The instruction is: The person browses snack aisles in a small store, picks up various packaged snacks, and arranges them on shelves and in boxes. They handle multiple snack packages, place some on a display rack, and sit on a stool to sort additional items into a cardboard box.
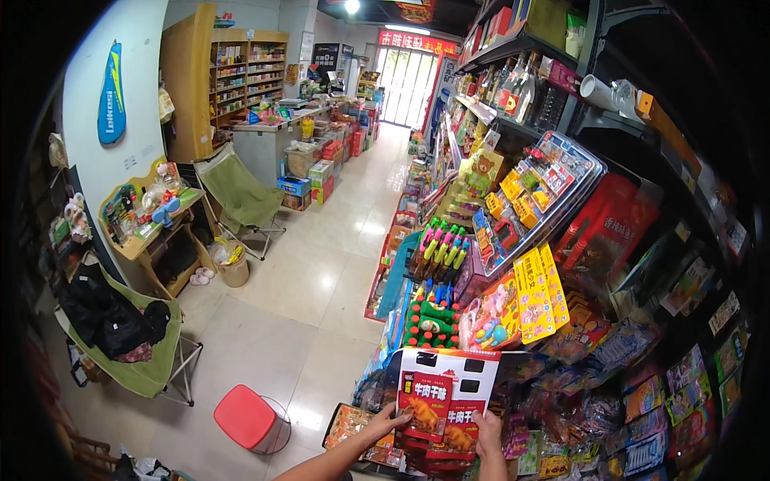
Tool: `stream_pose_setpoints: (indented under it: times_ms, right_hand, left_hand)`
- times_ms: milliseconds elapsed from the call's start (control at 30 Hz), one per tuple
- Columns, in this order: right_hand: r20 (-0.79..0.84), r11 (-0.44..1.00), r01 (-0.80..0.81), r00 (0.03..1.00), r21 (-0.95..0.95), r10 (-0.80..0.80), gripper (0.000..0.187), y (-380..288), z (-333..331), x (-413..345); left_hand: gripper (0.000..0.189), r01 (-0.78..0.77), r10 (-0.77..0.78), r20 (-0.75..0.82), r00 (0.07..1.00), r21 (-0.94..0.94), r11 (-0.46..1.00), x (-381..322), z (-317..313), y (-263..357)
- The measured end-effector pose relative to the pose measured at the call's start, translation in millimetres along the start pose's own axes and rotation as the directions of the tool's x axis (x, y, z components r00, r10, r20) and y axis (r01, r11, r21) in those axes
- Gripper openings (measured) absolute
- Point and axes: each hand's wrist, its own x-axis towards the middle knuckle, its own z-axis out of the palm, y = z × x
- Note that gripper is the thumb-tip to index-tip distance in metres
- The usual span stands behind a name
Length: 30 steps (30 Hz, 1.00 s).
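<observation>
My left hand [390, 421] grips the left edge of a red snack packet [423, 401] printed with an orange bull. On the other side, my right hand [488, 439] has its thumb on the front of a second matching packet [462, 442]. Both packets lie against a white display card [448, 364] with dark cutouts along its upper part. More red packets seem to hang below, partly hidden by the hands. Just beyond the card sit small green bottles with red caps [433, 318] and a pink toy pack [496, 312].
Racks of bagged snacks [646, 421] crowd the right side, below a boxed toy set [541, 195]. A red stool [245, 416] stands on the tiled floor at left. Behind it are green folding chairs [240, 189], a waste bin [231, 264] and a counter [264, 141].
</observation>
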Motion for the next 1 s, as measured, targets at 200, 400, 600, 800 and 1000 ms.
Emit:
stream_pose_setpoints:
  times_ms: [200, 400, 600, 800, 1000]
  right_hand:
    - [-0.123, 0.998, 0.058, 0.991, -0.017, -0.059, 0.018, 10.7, -19.1, 4.5]
    - [-0.159, 0.986, 0.165, 0.973, -0.019, -0.166, 0.012, 6.7, -19.4, 8.3]
    - [-0.114, 0.987, 0.159, 0.981, 0.009, -0.157, 0.009, 26.8, -42.1, 31.0]
    - [0.047, 0.994, 0.066, 0.997, -0.083, -0.062, 0.017, 24.9, -55.1, 23.3]
    - [0.242, 0.969, -0.068, 0.962, -0.238, 0.127, 0.032, 50.6, -89.5, 16.2]
  left_hand:
    - [0.031, 0.074, -0.071, 0.029, 0.997, -0.109, 0.991, 11.8, 2.4, -21.6]
    - [0.026, 0.036, -0.037, 0.003, 0.999, -0.207, 0.978, 29.5, 9.9, -32.0]
    - [0.022, 0.112, -0.142, -0.129, 0.981, -0.214, 0.97, 38.1, 35.7, -27.1]
    - [0.026, 0.122, -0.187, -0.223, 0.957, -0.277, 0.953, 31.7, 39.8, -23.7]
    - [0.029, 0.092, -0.208, -0.293, 0.933, -0.365, 0.926, 27.1, 42.2, -23.1]
